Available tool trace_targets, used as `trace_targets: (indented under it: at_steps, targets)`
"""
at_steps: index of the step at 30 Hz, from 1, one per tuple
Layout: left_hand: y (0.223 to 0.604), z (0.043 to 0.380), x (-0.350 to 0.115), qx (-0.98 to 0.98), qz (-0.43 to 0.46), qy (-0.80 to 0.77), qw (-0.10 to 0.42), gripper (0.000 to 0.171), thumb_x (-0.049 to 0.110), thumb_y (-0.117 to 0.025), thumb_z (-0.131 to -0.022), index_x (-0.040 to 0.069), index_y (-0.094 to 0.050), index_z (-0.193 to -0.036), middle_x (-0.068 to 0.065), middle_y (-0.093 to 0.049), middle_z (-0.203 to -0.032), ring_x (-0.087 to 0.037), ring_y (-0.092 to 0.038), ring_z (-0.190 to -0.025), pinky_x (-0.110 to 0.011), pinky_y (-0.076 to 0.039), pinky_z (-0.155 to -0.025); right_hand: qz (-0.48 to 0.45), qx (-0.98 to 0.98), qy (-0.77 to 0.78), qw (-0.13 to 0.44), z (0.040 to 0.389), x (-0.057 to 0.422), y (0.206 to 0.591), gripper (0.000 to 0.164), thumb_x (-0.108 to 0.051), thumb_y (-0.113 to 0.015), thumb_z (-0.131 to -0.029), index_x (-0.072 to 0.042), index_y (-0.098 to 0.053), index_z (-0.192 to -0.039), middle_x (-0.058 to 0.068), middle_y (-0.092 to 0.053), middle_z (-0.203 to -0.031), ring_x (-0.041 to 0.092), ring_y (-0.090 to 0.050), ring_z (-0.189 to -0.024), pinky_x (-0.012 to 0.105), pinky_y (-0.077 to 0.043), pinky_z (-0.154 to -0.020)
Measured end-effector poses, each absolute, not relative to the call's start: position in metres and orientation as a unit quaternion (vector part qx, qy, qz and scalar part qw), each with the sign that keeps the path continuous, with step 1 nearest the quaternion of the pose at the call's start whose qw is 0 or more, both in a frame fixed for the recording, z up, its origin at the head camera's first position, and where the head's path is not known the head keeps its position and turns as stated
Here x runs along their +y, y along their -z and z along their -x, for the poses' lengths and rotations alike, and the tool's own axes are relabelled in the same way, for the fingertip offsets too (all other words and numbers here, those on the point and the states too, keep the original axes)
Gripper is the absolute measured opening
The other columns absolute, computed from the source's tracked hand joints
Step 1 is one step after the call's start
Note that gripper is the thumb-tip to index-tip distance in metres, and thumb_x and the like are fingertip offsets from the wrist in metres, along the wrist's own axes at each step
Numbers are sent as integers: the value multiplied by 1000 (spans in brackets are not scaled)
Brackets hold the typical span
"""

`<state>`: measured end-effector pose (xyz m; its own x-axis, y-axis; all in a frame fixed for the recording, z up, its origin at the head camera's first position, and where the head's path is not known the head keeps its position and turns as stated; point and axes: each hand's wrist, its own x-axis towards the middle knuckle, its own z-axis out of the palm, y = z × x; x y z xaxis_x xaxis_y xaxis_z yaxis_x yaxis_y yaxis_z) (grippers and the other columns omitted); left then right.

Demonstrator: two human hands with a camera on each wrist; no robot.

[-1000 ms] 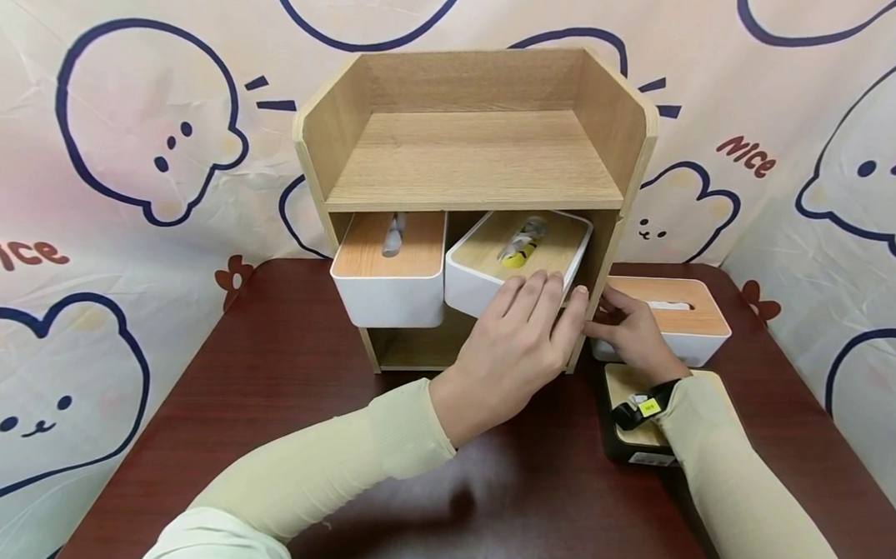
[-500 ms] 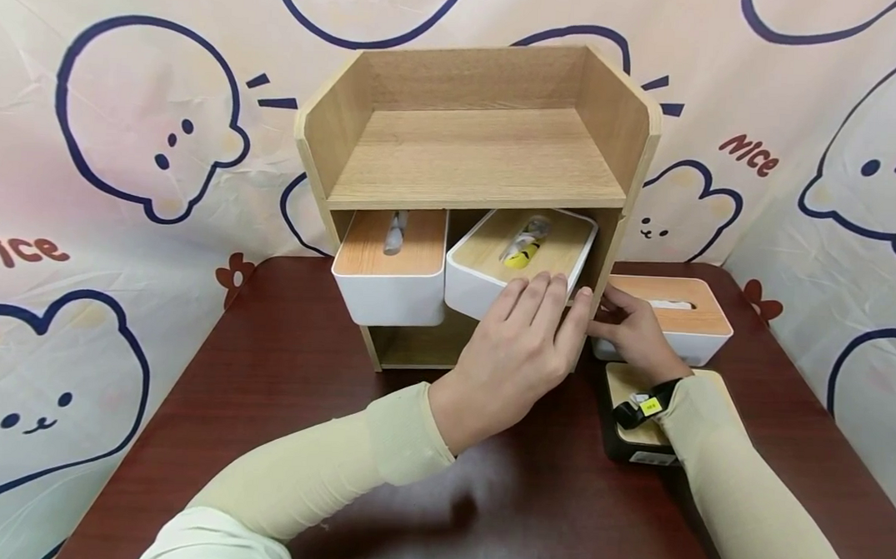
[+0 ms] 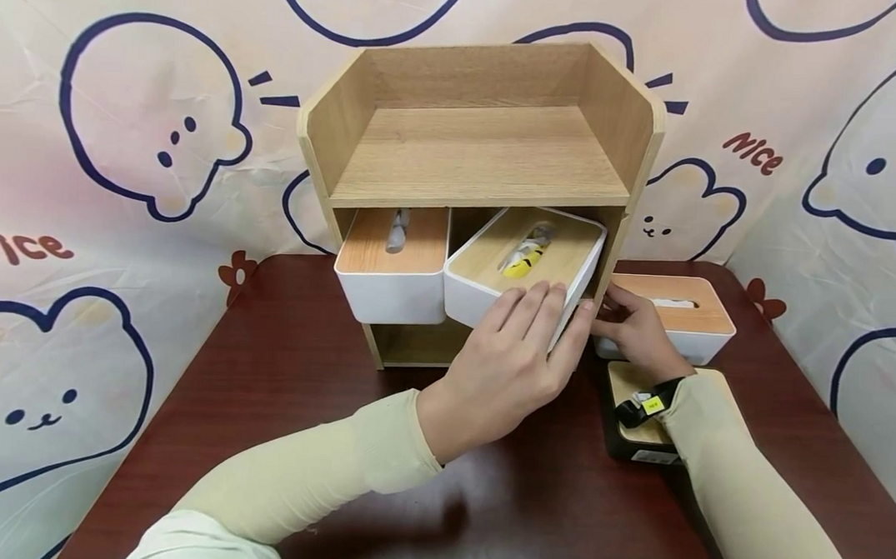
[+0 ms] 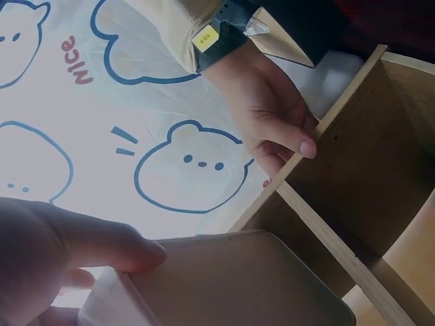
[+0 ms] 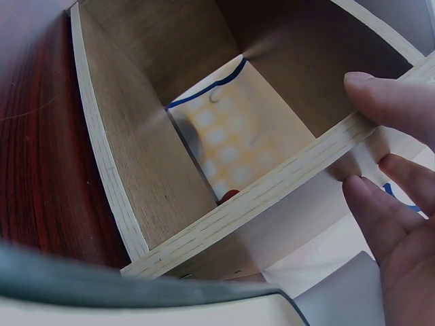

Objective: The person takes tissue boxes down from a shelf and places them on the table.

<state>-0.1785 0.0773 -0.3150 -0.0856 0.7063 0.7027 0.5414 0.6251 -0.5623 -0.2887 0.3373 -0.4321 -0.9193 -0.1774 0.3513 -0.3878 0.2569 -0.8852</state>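
A white tissue box (image 3: 487,244) with a pale wood lid stands askew in the right side of the wooden desk shelf's (image 3: 491,156) middle level, its front corner jutting out. My left hand (image 3: 515,357) grips this corner, fingers over the lid's front edge; in the left wrist view its thumb (image 4: 129,252) lies against the box. A clear and yellow packet (image 3: 526,258) shows in the lid slot. My right hand (image 3: 637,334) holds the shelf's right side panel, with thumb (image 5: 370,92) and fingers on either side of the edge in the right wrist view.
Left of the held box, another white tissue box (image 3: 390,298) with an orange-toned lid protrudes from the shelf. On the dark red table (image 3: 264,371), a white tissue box (image 3: 702,311) and a black one (image 3: 621,444) sit to the shelf's right. Patterned cloth (image 3: 148,258) hangs behind.
The held tissue box has come slightly forward and to the right out of the shelf, with my left hand moving along. My right hand keeps its place on the side panel.
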Motion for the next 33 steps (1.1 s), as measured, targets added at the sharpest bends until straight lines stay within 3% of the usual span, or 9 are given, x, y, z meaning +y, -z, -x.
trace_targets:
  at_steps: [8,16,25,33]
  targets:
    - [304,170,65,-714,451,-79,530,34,5,-41,-99,2,-68,-119,-17,-67,-113,-28,-62,-104,-39,-48,-90,-172,-786,-588,84,291,338,432,67,-1,-78,-81,-12,-53,-142,11,-65,-119,17,-65,-99,27,-55,-76]
    - [320,171,57,-720,453,-80,519,35,8,-48,-97,-2,-60,-129,-17,-63,-121,-28,-57,-99,-40,-45,-87,-146,-789,-592,75,289,338,430,69,0,-78,-80,-14,-52,-143,14,-64,-121,36,-62,-106,27,-55,-77]
    - [321,169,50,-695,478,-80,532,33,9,-51,-96,0,-62,-126,-18,-63,-120,-28,-58,-97,-40,-46,-83,-123,-795,-592,59,286,336,428,70,-6,-80,-80,-16,-51,-143,10,-62,-127,20,-62,-105,26,-54,-79]
    - [325,169,41,-672,500,-88,538,32,9,-55,-94,-1,-63,-123,-20,-64,-118,-29,-60,-98,-40,-48,-85,-138,-823,-544,93,288,337,430,53,-1,-79,-80,-3,-61,-130,11,-67,-110,16,-63,-93,24,-52,-74]
